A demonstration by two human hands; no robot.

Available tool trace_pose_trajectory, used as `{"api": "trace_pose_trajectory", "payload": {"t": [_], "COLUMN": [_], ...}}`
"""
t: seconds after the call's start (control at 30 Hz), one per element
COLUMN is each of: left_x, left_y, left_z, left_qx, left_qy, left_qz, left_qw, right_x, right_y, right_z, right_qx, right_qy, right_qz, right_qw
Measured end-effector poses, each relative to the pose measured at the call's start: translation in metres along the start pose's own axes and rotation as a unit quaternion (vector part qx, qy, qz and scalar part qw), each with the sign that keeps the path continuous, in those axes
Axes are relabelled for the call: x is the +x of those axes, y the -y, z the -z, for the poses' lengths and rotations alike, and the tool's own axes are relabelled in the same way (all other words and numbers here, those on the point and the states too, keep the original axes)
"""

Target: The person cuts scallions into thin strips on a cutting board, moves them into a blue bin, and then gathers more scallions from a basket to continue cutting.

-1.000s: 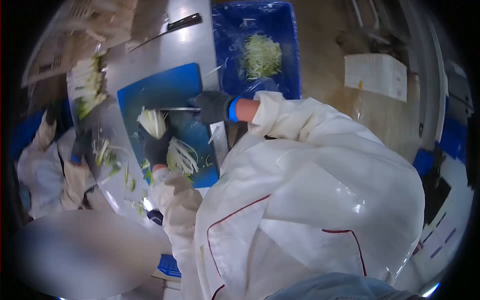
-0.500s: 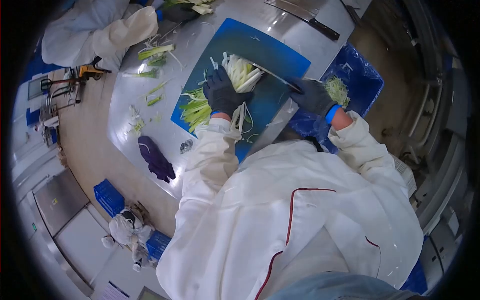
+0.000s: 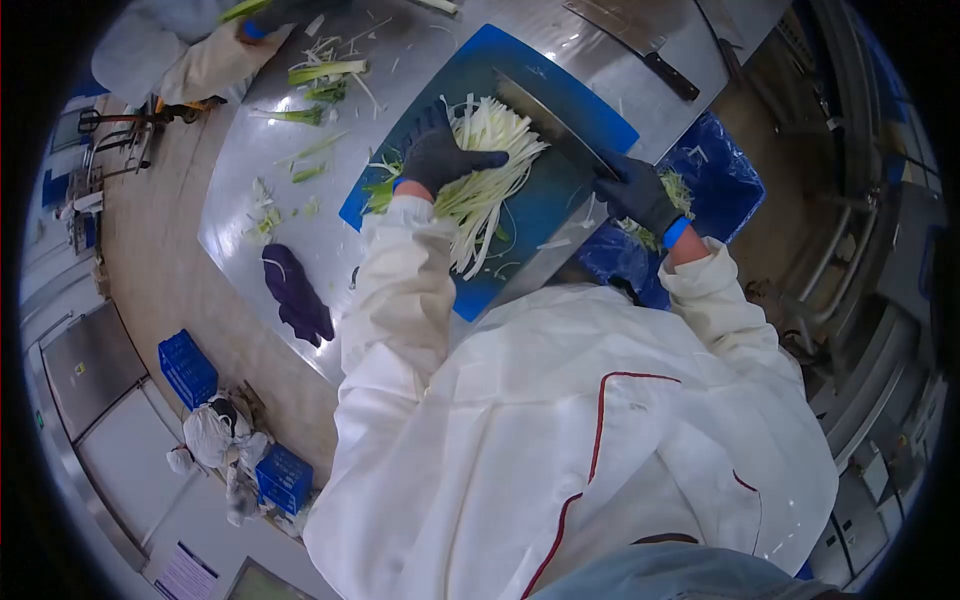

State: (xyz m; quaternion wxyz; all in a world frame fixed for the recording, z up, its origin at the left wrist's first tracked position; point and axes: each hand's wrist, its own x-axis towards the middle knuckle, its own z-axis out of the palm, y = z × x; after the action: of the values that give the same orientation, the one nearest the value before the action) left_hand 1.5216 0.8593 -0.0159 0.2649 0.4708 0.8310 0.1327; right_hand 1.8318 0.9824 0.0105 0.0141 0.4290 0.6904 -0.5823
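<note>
A fanned-out heap of pale green and white leek strips (image 3: 497, 155) lies on the blue cutting board (image 3: 590, 112). My left hand (image 3: 440, 152), in a dark glove, rests at the heap's left side, its thumb stretched out across the strips. More green leek pieces (image 3: 380, 190) show partly behind that hand. My right hand (image 3: 640, 197), also gloved, is closed around the handle of a large kitchen knife (image 3: 552, 122). The blade's broad side shows, just right of the heap, with its tip toward the board's far side.
A blue-lined bin (image 3: 735, 175) with shredded leek stands by the table's right edge. Another knife (image 3: 640, 45) lies at the far side. Leek scraps (image 3: 325, 72) and a purple glove (image 3: 295, 292) are on the metal table (image 3: 235, 205). A co-worker's sleeve (image 3: 215, 65) reaches in at upper left.
My left hand has opened its thumb outward, and the leek strips are spread wider. The knife has turned to show more of its blade. My view has shifted slightly.
</note>
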Motion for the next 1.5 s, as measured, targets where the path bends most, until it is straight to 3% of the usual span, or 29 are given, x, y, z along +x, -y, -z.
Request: {"api": "trace_pose_trajectory", "payload": {"t": [0.03,0.13,0.17,0.23,0.43,0.53,0.63,0.73,0.83,1.03,1.13,1.23,1.5], "left_x": [0.003,-0.006,-0.019,-0.033,-0.037,-0.027,-0.028,-0.026,-0.026,-0.029,-0.032,-0.033,-0.032], "left_y": [0.001,-0.024,-0.031,-0.043,-0.041,-0.032,-0.033,-0.024,-0.03,-0.032,-0.03,-0.031,-0.026], "left_z": [-0.004,-0.012,-0.025,-0.035,-0.04,-0.04,-0.037,-0.051,-0.043,-0.033,-0.039,-0.034,-0.042], "left_qx": [0.041,0.131,0.165,0.197,0.176,0.144,0.17,0.209,0.175,0.149,0.16,0.141,0.112], "left_qy": [-0.003,0.009,-0.057,-0.059,-0.083,-0.07,-0.098,-0.182,-0.116,-0.073,-0.123,-0.093,-0.135], "left_qz": [0.006,0.002,-0.019,-0.021,-0.018,0.021,0.03,0.026,0.074,0.059,0.036,0.039,0.036], "left_qw": [0.999,0.991,0.984,0.978,0.981,0.987,0.98,0.96,0.975,0.984,0.979,0.985,0.984], "right_x": [-0.001,0.005,0.006,0.001,0.005,0.027,0.036,0.004,-0.033,-0.053,-0.041,-0.032,-0.029], "right_y": [0.005,-0.015,-0.02,-0.019,0.019,-0.001,-0.012,0.025,0.056,0.049,0.048,0.044,0.05], "right_z": [0.001,-0.014,-0.017,-0.023,-0.022,-0.034,-0.032,-0.026,-0.024,-0.043,-0.046,-0.048,-0.056], "right_qx": [-0.002,-0.089,-0.119,-0.179,-0.16,-0.212,-0.236,-0.162,-0.137,-0.197,-0.22,-0.225,-0.268], "right_qy": [0.003,-0.064,-0.077,-0.065,0.01,-0.006,-0.113,-0.119,-0.115,-0.114,-0.083,-0.088,-0.072], "right_qz": [-0.016,0.112,0.144,0.18,0.112,0.14,0.223,0.189,0.112,0.226,0.167,0.194,0.145], "right_qw": [1.0,0.988,0.979,0.965,0.981,0.967,0.939,0.961,0.977,0.947,0.957,0.951,0.95]}}
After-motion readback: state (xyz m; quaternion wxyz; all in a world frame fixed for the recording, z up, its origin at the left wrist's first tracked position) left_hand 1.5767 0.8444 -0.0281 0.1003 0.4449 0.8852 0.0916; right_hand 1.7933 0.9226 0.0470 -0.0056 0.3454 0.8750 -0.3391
